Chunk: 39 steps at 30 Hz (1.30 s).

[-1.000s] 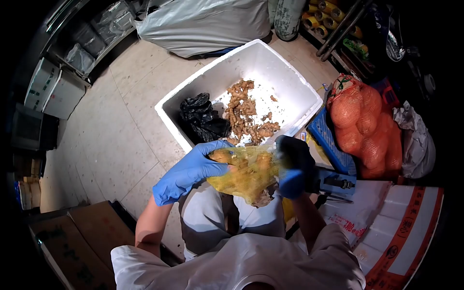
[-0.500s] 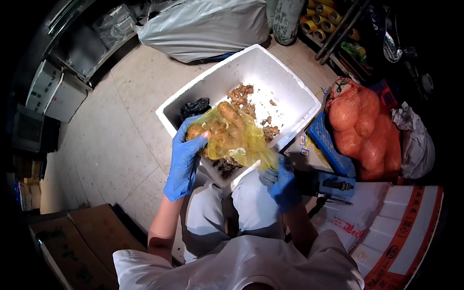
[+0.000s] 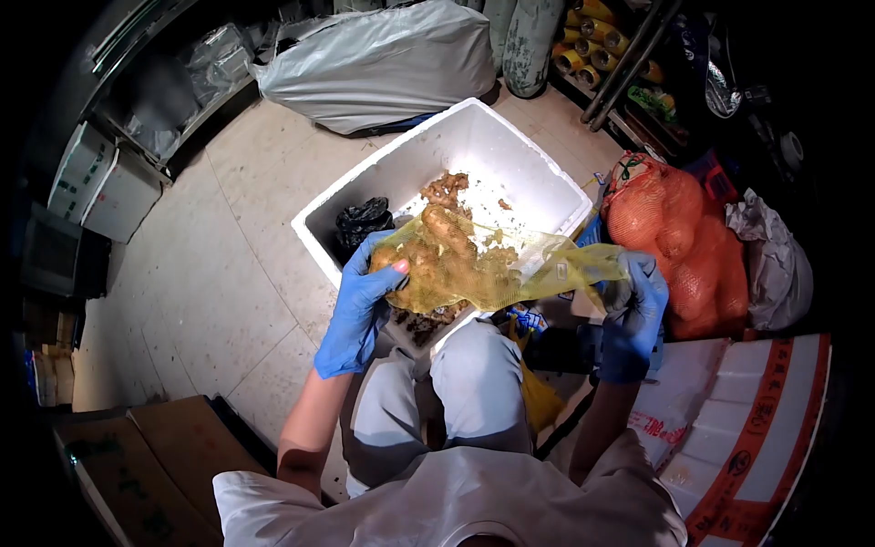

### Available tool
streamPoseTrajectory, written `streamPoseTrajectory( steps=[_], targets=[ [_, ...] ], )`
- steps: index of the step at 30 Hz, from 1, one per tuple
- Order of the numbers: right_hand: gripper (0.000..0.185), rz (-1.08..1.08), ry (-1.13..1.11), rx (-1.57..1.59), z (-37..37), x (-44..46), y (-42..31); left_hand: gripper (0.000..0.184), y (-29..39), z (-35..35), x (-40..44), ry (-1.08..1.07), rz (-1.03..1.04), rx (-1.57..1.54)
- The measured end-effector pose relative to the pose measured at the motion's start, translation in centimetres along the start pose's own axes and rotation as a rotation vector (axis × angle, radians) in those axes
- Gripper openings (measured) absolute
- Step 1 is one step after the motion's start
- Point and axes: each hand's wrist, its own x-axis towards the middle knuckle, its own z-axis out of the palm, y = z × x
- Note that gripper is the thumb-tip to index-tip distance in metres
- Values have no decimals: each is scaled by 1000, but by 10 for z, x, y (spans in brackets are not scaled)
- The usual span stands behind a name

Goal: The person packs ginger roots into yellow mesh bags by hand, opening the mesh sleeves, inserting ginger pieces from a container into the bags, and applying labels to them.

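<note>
A yellow mesh bag (image 3: 465, 264) with brown, knobbly ginger roots (image 3: 447, 228) inside stretches between my hands. In a blue glove, my left hand (image 3: 357, 296) is closed around the full end, its thumb on top. My right hand (image 3: 635, 305), also gloved in blue, grips the bag's loose end off to the right and holds it taut. Beneath the bag stands a white foam box (image 3: 538, 169). Ginger pieces (image 3: 445, 189) and dirt lie on its bottom, and a black plastic bag (image 3: 365, 219) sits in its left corner.
Red mesh sacks (image 3: 679, 237) of round produce stand at the right. White cartons with orange tape (image 3: 729, 428) are at the lower right, brown cardboard boxes (image 3: 173, 456) at the lower left. A grey covered bundle (image 3: 383, 64) lies beyond the foam box.
My right hand has moved right and slightly up, drawing out the mesh bag's loose end. My left hand keeps its hold on the full end, shifted slightly.
</note>
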Motion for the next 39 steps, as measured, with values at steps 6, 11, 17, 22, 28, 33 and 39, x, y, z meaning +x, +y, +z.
streamPoseTrajectory(
  steps=[6,11,17,22,28,33,39],
  targets=[
    [61,324,189,912,-8,22,-15,33,4,7,0,48,-5,-105],
    [92,540,-162,928,33,25,-14,32,-5,16,-6,-2,-22,-139],
    [10,313,41,767,32,72,-54,28,-19,10,-5,-50,-289,-293],
    [13,7,-86,273,20,98,-89,26,-42,2,-4,-130,-468,-435],
    [10,122,-139,446,-1,102,-111,43,-62,-8,16,68,13,304],
    [11,117,-103,395,-7,88,-90,51,-2,97,19,-396,533,577],
    [10,258,-72,672,-28,63,-74,28,17,166,26,-629,95,951]
  ],
)
